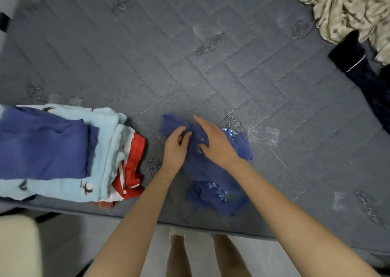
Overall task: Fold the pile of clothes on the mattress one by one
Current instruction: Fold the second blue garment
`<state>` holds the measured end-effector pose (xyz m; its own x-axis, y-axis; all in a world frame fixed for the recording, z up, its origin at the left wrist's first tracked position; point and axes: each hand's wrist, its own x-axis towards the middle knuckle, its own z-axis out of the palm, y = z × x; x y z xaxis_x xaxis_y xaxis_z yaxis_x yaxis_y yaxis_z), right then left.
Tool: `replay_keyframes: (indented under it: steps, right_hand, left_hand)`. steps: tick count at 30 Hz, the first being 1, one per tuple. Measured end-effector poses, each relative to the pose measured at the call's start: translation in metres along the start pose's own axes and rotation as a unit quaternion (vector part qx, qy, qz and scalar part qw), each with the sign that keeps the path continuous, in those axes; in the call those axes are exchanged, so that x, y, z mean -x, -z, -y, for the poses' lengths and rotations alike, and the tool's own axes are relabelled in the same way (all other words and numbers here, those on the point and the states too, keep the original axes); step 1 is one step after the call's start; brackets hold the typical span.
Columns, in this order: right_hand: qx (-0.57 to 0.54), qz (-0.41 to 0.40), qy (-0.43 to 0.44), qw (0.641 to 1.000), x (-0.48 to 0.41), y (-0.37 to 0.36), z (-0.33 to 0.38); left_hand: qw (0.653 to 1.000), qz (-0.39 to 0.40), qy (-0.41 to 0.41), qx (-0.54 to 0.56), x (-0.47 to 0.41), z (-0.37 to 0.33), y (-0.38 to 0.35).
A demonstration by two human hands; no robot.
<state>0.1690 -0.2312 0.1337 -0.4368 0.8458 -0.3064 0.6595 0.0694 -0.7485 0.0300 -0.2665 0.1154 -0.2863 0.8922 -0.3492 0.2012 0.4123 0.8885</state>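
I work at the near edge of the mattress [211, 65], where the blue garment [217, 194] lies bunched and creased rather than flat, close in so both of my arms reach it without stretching. My left hand [176, 148] has its grip closed on a fold at the garment's upper left corner, fingers and thumb curled round the cloth. I judge it holds there to pull that end out and find an edge. My right hand [217, 143] sits on the middle of the garment. Its forefinger points straight ahead while the other fingers curl down into the cloth, so its grip looks narrow and on the fabric, pinning the bulk in place while the left draws against it.

The stack [52, 150] of folded clothes sits just to my left, apart from the garment. It is blue on top, pale blue fleece under that and red and white at the bottom, and it is near enough that a finished piece can go straight onto it. The pile [348, 8] waiting to be folded is well away at the far right corner, with a dark garment [363, 72] trailing from it, leaving the middle of the mattress as working room.

My guess is that the garment needs spreading flat before any fold can be made. Its crumpled lower part, with the pale leaf stitching, would be smoothed first.
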Motion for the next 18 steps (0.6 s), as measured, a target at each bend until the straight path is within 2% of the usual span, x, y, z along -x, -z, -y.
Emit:
replay_keyframes:
  steps: [4,7,8,10,14,16,18]
  right_hand:
    - [0.018,0.04,0.004,0.999,-0.006,0.036,0.038]
    - [0.037,0.075,0.062,0.995,-0.004,0.058,0.069]
    - [0.041,0.078,0.082,0.993,-0.001,0.065,0.08]
    - [0.029,0.08,0.07,0.994,0.002,0.075,0.097]
    - [-0.063,0.05,0.011,0.997,0.022,0.103,0.128]
    - [-0.119,0.037,0.004,0.992,0.031,0.115,0.14]
    - [-0.143,0.014,-0.009,0.99,0.04,0.123,0.148]
  left_hand:
    - [0.991,0.1,-0.073,-0.04,-0.001,-0.059,0.038]
    - [0.971,0.198,-0.107,-0.084,0.005,-0.101,0.064]
    - [0.966,0.216,-0.113,-0.091,0.008,-0.115,0.073]
    - [0.965,0.218,-0.12,-0.079,0.008,-0.136,0.085]
    - [0.962,0.245,-0.089,-0.079,0.013,-0.156,0.114]
    - [0.94,0.293,-0.051,-0.167,0.015,-0.153,0.126]
    - [0.902,0.348,0.001,-0.256,0.017,-0.145,0.135]
